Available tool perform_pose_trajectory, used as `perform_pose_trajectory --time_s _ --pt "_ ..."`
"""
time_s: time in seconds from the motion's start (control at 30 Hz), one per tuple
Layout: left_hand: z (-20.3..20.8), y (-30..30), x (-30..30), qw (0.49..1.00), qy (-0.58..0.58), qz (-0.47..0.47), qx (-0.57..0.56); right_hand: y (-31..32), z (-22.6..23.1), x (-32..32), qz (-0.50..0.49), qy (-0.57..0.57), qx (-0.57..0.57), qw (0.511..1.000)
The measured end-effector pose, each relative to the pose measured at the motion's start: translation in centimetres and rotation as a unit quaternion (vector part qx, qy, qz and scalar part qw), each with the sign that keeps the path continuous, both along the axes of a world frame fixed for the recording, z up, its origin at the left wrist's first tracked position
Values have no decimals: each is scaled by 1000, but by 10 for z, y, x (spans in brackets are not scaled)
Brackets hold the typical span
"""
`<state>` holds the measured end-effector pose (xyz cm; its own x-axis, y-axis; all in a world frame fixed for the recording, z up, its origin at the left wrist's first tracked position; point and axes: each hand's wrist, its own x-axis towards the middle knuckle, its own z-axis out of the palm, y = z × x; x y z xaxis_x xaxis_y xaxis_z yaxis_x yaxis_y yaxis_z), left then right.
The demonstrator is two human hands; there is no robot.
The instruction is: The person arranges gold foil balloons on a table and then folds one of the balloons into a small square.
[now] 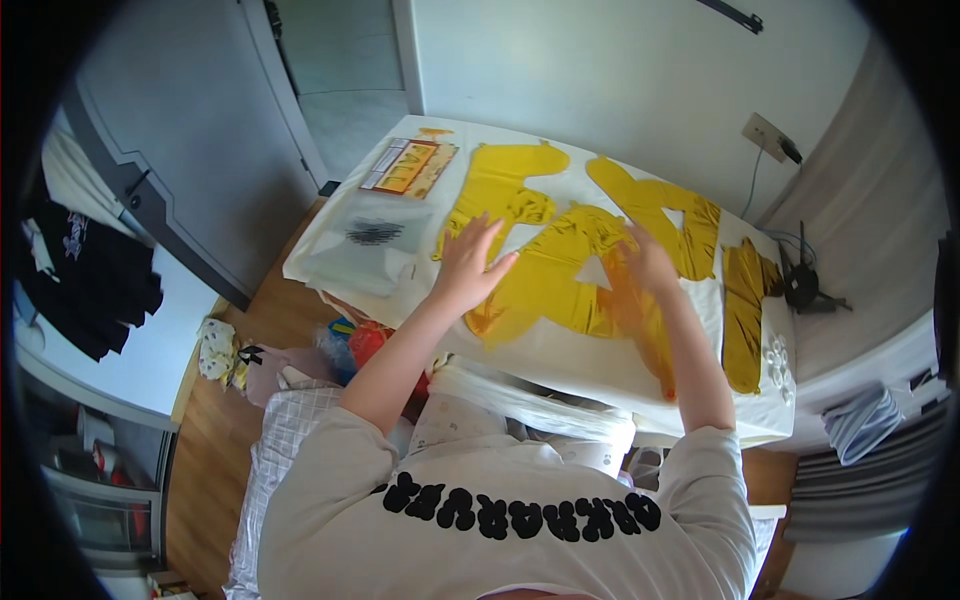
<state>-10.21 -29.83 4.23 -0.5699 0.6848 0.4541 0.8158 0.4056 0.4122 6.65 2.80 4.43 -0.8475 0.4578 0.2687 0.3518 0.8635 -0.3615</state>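
Note:
Several flat, uninflated gold foil balloons lie spread on a white-covered table. My left hand [468,272] is open, fingers and thumb apart, over the left side of the middle balloon [560,262]. Above that balloon's right side is my right hand [652,262], its fingers stretched out. Orange, blurred, see-through-looking patches show on the near part of the foil below both hands. Whether either hand touches the foil, I cannot tell. Behind my left hand lies another gold balloon [505,172]. A further balloon [698,232] sits at the back right, and a narrow one [743,325] at the right end.
A printed flat package [410,168] and a clear plastic bag [365,235] with black marks or pieces lie on the table's [318,258] left. Small white round pieces [778,368] are at its right edge. A black cabled device [803,285] is beyond. A grey door [200,120] stands left.

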Motion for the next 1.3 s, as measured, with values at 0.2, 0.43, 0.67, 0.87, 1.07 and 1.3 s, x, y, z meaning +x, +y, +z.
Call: perform_pose_trajectory --time_s 0.2,0.43,0.67,0.87,1.07,1.3 --pt "-26 -19 -24 966 -77 49 241 -167 17 -97 338 40 -22 940" --pt "-45 -20 -17 960 -107 80 245 -225 6 -142 302 -66 9 951" --pt "-48 -23 -22 944 -152 70 284 -226 8 -146 278 -96 41 955" --pt "-47 -33 -29 921 -214 53 322 -211 5 -165 221 7 -84 972" --pt "-46 -29 -28 938 -178 55 293 -190 0 -175 246 53 -187 950" --pt "-39 -20 -16 981 11 101 165 -151 -33 -199 33 117 -426 897"
